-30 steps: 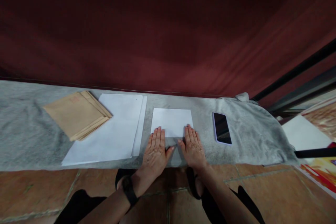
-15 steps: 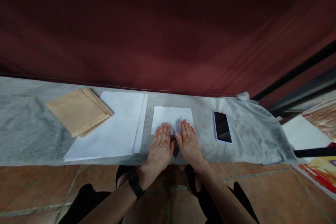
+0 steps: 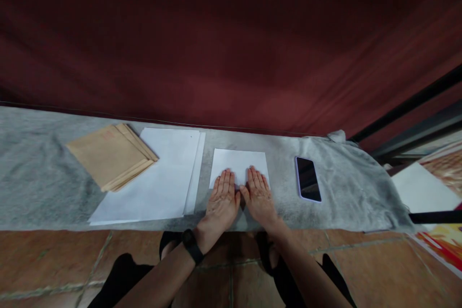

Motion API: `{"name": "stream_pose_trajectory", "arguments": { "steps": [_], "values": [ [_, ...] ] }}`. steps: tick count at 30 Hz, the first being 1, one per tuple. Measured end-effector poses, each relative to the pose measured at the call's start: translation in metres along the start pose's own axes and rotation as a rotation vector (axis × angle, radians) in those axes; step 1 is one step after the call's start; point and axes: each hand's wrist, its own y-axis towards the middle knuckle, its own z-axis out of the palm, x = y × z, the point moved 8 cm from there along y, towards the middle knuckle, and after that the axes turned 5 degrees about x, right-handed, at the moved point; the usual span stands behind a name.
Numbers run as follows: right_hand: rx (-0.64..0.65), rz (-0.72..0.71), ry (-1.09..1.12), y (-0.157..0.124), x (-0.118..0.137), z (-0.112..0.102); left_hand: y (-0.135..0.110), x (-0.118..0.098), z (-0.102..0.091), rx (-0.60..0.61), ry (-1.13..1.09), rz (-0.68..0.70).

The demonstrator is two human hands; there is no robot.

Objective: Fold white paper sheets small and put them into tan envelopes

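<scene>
A small white sheet of paper (image 3: pixel 239 160), perhaps folded, lies flat on the grey cloth in front of me. My left hand (image 3: pixel 222 200) rests flat over its near left part, fingers stretched out and pointing away from me. On the near right part lies my right hand (image 3: pixel 258 196), also flat with straight fingers. Between the hands a strip of the paper shows, and the thumbs come close together near its front edge. Neither hand grips anything. The paper's near edge is partly hidden under the palms.
To the left, brown envelopes (image 3: pixel 110 154) overlap a stack of larger white sheets (image 3: pixel 166 178). A phone (image 3: pixel 308 179) lies to the right on the grey cloth (image 3: pixel 346 187). Behind hangs a dark red curtain (image 3: pixel 224 57). Black bars and printed sheets stand at far right.
Both hands stay flat on the small paper. The fingers lie slightly flatter, with less shadow beneath them. The whole view has shifted a little; other things keep their places.
</scene>
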Motion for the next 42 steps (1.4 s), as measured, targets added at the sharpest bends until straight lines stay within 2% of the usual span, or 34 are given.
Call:
{"name": "stream_pose_trajectory", "arguments": {
  "steps": [5, 12, 17, 20, 23, 27, 31, 35, 42],
  "values": [
    [-0.065, 0.062, -0.054, -0.006, -0.017, -0.001, -0.001, 0.014, -0.006, 0.006, -0.008, -0.091],
    [-0.106, 0.149, -0.057, -0.009, -0.03, -0.004, 0.0, 0.023, -0.013, -0.008, 0.006, -0.203],
    [-0.083, 0.134, 0.005, 0.012, -0.018, -0.01, 0.023, 0.009, -0.018, -0.007, -0.015, -0.111],
    [-0.018, 0.068, 0.052, 0.032, -0.004, -0.005, 0.04, 0.001, -0.012, 0.025, -0.032, -0.039],
    [0.027, 0.04, 0.077, 0.048, 0.002, 0.003, 0.054, 0.002, -0.003, 0.072, -0.018, -0.025],
    [0.046, 0.044, 0.064, 0.059, 0.001, 0.011, 0.063, 0.009, 0.005, 0.071, -0.01, -0.014],
    [0.033, 0.055, 0.019, 0.063, -0.004, 0.014, 0.066, 0.02, 0.008, 0.029, -0.022, -0.065],
    [0.003, 0.059, -0.019, 0.065, -0.012, 0.015, 0.067, 0.032, 0.007, 0.002, -0.022, -0.124],
    [-0.081, 0.142, -0.075, 0.06, -0.034, 0.009, 0.063, 0.049, 0.002, 0.039, 0.004, -0.247]
  ]
}}
